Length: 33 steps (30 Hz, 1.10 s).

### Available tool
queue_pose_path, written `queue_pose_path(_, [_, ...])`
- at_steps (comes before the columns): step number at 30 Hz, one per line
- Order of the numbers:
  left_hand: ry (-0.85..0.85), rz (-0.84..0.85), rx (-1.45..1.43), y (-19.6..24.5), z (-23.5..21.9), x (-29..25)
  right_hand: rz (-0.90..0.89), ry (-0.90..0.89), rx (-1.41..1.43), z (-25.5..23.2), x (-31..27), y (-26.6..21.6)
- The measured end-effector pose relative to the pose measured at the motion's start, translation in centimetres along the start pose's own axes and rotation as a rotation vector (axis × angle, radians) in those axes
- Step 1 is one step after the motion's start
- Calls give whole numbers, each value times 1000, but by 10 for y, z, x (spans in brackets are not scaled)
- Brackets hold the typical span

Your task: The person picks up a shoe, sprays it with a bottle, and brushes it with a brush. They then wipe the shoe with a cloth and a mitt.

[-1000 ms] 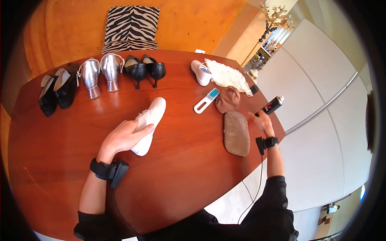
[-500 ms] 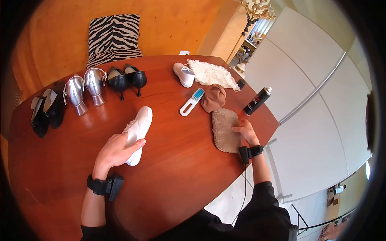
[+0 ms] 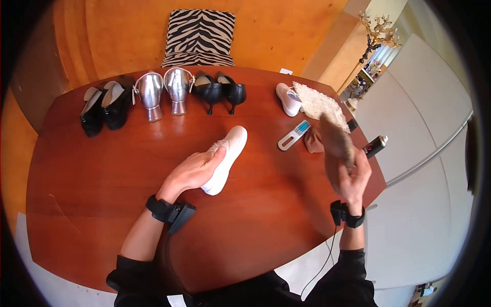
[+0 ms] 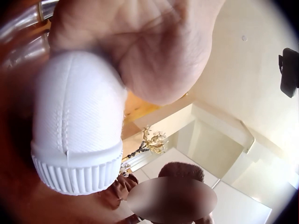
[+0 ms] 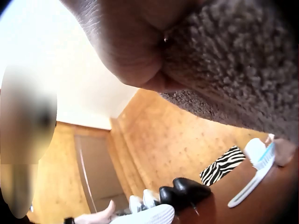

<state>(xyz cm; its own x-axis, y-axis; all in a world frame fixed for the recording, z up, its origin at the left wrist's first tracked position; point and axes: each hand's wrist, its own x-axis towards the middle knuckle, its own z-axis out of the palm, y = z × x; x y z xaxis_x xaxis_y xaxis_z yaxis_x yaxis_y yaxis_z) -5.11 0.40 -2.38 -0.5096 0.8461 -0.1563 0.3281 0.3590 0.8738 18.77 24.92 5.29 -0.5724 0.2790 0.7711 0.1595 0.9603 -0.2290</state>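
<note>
My left hand (image 3: 192,171) grips a white sneaker (image 3: 229,156) by its heel half, thumb across the opening, toe pointing away and to the right. In the left wrist view the sneaker's heel (image 4: 79,107) and ribbed sole edge show large beside the palm. My right hand (image 3: 354,179) holds a brown fleecy pad (image 3: 336,138) by its near end, raised over the right side of the table. The pad's curly pile (image 5: 238,60) fills the upper right of the right wrist view; most of the fingers are hidden there.
Behind the pad lie a brown cloth bundle (image 3: 313,141), a white brush (image 3: 292,137) with blue bristles and a black spray can (image 3: 376,147). Another white sneaker (image 3: 289,100) sits by a cream cloth (image 3: 318,105). Black heels (image 3: 209,92), silver heels (image 3: 151,97) and black loafers (image 3: 115,105) line the far edge.
My right hand has come from near the spray can to the brown fleecy pad and lifted it off the table. The left hand keeps its grip on the sneaker; the head view has swung.
</note>
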Motion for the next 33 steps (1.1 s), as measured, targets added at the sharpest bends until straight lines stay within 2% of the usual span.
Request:
queue_pose_path(4, [13,-11,-3,-9,-1,4,-215,-78,-34,55,11,-36])
queue_pose_path(7, [-93,-16,-50,-10,-8,4,-352,-149,-8,95,9,-68])
queue_pose_path(8, [-82,-24,-35,-11,-10,5,-402,-164,2,106,6,-74])
queue_pose_path(10, [-93,-21,-142,-19,-8,8,-473,-247,40,122,-1,-82])
queue_pose_path(12, [-80,1,-128,-20,-4,7,-531,-332,45,127,-2,-90])
queue_pose_path(14, [74,102,-186,-5,0,0,-500,-368,89,132,-2,-89])
queue_pose_path(15, [73,93,-170,-3,0,0,-475,-412,123,135,-2,-88])
queue_pose_path(17, [-45,27,-155,0,-4,0,-416,-390,167,141,-6,-84])
queue_pose_path(18, [-51,17,-138,1,-5,0,-368,-379,198,144,-7,-82])
queue_pose_path(20, [-138,-3,21,2,-5,1,-339,-357,181,144,-7,-80])
queue_pose_path(22, [-179,-34,78,-9,-3,6,-418,-344,106,146,-10,-76])
queue_pose_path(24, [-143,106,-68,-22,4,9,-440,-309,73,138,-10,-81])
queue_pose_path(25, [-150,93,-49,-13,7,6,-484,-348,81,131,-11,-86])
queue_pose_path(27, [54,174,-150,10,13,-4,-581,-364,82,121,-17,-96])
queue_pose_path(28, [41,161,-131,5,12,-3,-559,-354,94,117,-22,-102])
queue_pose_path(30, [-119,114,-283,-8,8,1,-582,-426,23,112,-34,-113])
queue_pose_path(33, [-124,81,-233,0,8,-3,-571,-401,14,112,-43,-119])
